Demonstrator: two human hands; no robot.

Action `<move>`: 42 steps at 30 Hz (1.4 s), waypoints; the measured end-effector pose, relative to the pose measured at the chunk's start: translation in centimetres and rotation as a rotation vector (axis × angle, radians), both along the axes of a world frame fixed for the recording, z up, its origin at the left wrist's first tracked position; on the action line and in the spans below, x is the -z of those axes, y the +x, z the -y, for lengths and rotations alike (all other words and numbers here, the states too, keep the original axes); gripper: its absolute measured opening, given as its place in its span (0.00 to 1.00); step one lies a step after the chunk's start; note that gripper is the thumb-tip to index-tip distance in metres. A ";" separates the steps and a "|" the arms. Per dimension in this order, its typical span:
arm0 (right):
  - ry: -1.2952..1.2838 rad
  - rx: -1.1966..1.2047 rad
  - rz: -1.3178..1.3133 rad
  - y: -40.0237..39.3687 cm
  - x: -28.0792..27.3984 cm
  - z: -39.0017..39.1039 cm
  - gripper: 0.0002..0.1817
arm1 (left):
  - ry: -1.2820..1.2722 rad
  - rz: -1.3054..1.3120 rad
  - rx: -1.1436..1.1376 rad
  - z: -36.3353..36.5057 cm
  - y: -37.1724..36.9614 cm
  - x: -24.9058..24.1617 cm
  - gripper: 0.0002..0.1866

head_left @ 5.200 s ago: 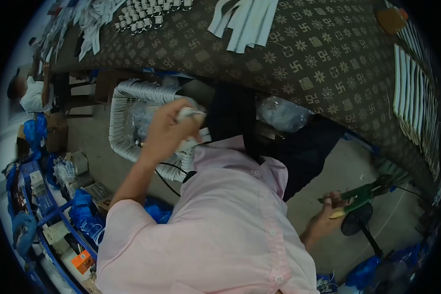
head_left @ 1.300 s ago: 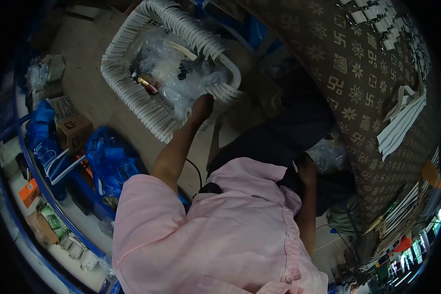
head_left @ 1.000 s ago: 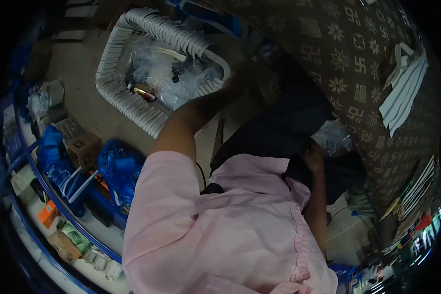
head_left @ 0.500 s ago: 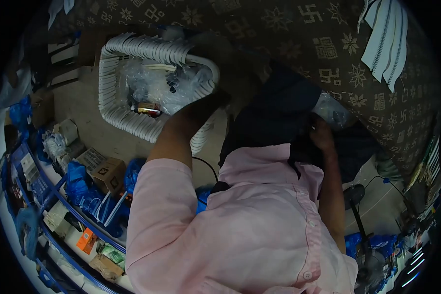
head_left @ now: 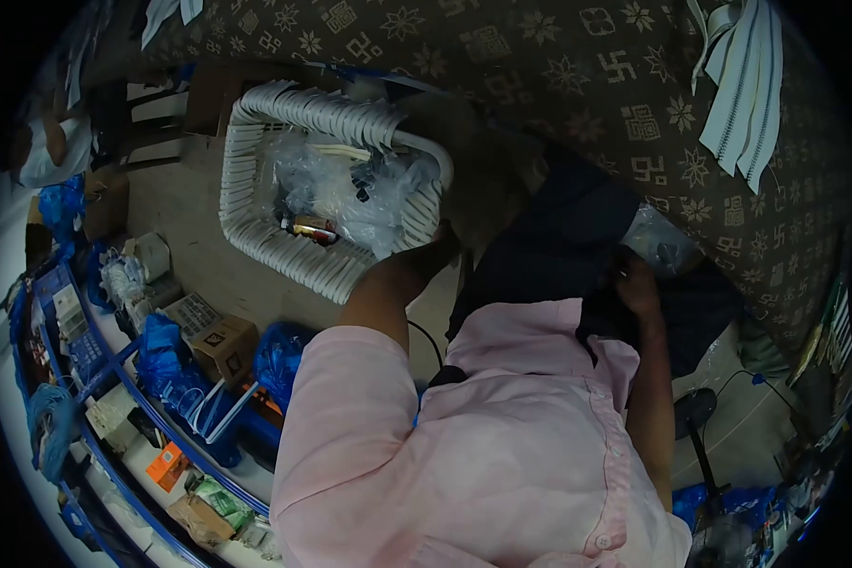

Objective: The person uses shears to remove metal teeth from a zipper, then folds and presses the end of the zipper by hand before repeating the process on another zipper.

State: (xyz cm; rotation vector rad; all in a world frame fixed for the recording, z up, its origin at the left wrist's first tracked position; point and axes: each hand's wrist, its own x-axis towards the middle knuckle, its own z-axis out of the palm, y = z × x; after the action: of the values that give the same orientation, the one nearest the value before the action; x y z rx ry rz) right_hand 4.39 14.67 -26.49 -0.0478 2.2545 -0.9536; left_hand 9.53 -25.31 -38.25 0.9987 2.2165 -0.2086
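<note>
My left hand (head_left: 447,243) is in deep shadow beside the right end of a white woven basket (head_left: 256,256); its fingers are hidden. In the basket lie crumpled clear plastic bags (head_left: 374,208) and a small red and yellow packet (head_left: 312,229). My right hand (head_left: 639,284) rests at my lap over dark trousers (head_left: 549,227), its fingers curled. A small pale spot shows at the fingers, but what they hold, if anything, is too dark to make out. Just above this hand lies a clear plastic bag (head_left: 661,241) on the lap.
A patterned brown cloth (head_left: 577,85) spans the top, with pale zipper strips (head_left: 743,95) hanging at right. Blue-edged shelves (head_left: 114,364) at left carry boxes (head_left: 222,348) and blue bags (head_left: 161,350). A pedestal fan (head_left: 719,540) stands lower right. Another person's arm (head_left: 55,142) shows far left.
The view has shifted, so the basket and shelves sit further right and lower. My left hand has drawn back slightly along the basket's end. My right hand stays by the plastic bag.
</note>
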 end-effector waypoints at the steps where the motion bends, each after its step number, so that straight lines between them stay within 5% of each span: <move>1: 0.004 -0.005 -0.010 0.0 0.0 0.1 0.18 | -0.012 0.021 0.002 0.3 -0.2 -0.1 0.16; 14: 0.011 -0.033 -0.107 -0.3 -0.2 0.3 0.18 | -0.128 0.389 0.063 1.8 0.5 0.2 0.14; 17: 0.005 -0.014 -0.062 -0.6 -0.2 0.8 0.18 | -0.060 0.455 0.169 2.7 -1.0 -4.3 0.18; 23: 0.003 -0.010 -0.044 -0.8 -0.7 1.2 0.18 | 0.250 0.352 -0.131 12.1 0.4 -2.6 0.26; 28: -0.006 0.003 -0.064 -0.7 -1.2 1.2 0.17 | 0.239 0.161 -0.386 12.0 1.2 -3.8 0.18; 32: -0.006 -0.025 -0.106 -0.5 -1.0 0.8 0.18 | 0.161 0.161 -0.434 12.8 0.1 -7.7 0.16; 34: -0.012 -0.016 -0.117 -0.7 -0.4 0.6 0.18 | 0.200 0.216 -0.749 14.4 -0.2 -9.3 0.22; 40: -0.008 -0.001 -0.174 -0.1 0.4 0.6 0.18 | 0.215 0.288 -1.041 16.4 1.0 -11.3 0.20; 42: -0.018 -0.017 -0.186 -0.3 0.4 0.2 0.18 | 0.448 0.198 -1.097 14.7 -0.2 -16.3 0.19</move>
State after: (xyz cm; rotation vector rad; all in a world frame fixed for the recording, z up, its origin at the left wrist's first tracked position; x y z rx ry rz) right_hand 4.11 14.48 -26.87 -0.1701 2.4111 -0.9962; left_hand 9.35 -39.98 -21.96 -0.1140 2.3279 0.8568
